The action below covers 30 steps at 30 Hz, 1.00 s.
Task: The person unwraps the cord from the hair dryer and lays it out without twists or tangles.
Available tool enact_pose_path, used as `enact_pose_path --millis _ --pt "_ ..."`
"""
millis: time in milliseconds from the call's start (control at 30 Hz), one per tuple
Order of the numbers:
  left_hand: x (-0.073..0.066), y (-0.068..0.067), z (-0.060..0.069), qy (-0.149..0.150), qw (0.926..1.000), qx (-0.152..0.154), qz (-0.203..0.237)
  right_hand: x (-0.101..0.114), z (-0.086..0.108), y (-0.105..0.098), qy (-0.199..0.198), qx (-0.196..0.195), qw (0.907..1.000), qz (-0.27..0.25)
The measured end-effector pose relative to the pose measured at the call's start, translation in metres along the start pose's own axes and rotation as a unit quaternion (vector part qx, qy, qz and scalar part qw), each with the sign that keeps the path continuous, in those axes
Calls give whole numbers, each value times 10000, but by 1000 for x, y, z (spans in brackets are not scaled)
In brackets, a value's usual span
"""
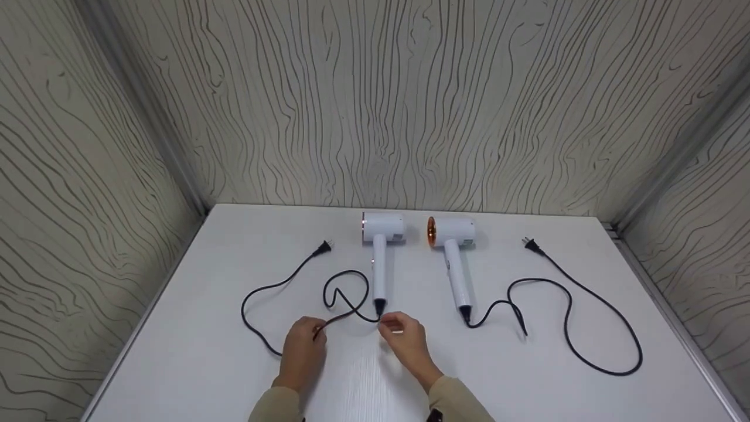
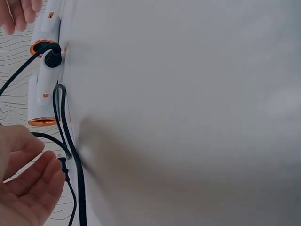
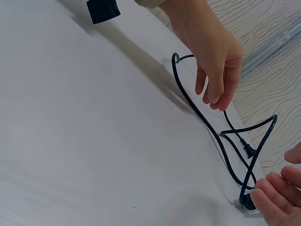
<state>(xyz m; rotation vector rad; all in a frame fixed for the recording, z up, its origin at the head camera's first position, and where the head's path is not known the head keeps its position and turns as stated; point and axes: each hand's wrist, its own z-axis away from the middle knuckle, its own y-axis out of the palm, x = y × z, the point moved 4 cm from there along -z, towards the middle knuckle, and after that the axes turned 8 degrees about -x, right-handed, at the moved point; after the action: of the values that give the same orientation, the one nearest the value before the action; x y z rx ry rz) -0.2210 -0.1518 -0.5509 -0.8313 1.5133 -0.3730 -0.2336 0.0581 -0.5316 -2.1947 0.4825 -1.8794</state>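
Observation:
Two white hair dryers lie on the white table, a left one (image 1: 379, 258) and a right one (image 1: 457, 264) with a copper-coloured front ring. Black power cords trail from both handles. My left hand (image 1: 302, 354) hovers over the left dryer's cord (image 1: 345, 315), fingers loosely curled; in the right wrist view the cord runs beside and behind its fingertips without being gripped. Close to the handle end of the same dryer is my right hand (image 1: 405, 340), thumb and fingers apart and nothing visible between them. Its fingertips (image 3: 277, 193) are beside the cord's base (image 3: 247, 201).
The left cord's plug (image 1: 322, 248) lies left of its dryer. On the right, the other cord (image 1: 568, 322) spreads in wide loops, its plug (image 1: 532, 245) towards the back. Wood-patterned panels (image 1: 375, 105) close in the table (image 1: 193, 328) at the back and sides.

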Motion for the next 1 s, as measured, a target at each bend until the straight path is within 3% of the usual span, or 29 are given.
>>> enact_pose_path --millis 133,433,733,1000 --pt "5 1 0 -192 9997 93 -77 7 -7 6 -221 -88 9997 79" --pt "15 3 -2 -287 9994 169 -118 17 -17 28 -471 7 9983 332" --pt "10 9 -9 -569 9970 409 -328 25 -23 46 -441 667 9964 291" --pt "2 8 -15 -376 9954 382 -788 31 -24 49 -775 467 9959 56"
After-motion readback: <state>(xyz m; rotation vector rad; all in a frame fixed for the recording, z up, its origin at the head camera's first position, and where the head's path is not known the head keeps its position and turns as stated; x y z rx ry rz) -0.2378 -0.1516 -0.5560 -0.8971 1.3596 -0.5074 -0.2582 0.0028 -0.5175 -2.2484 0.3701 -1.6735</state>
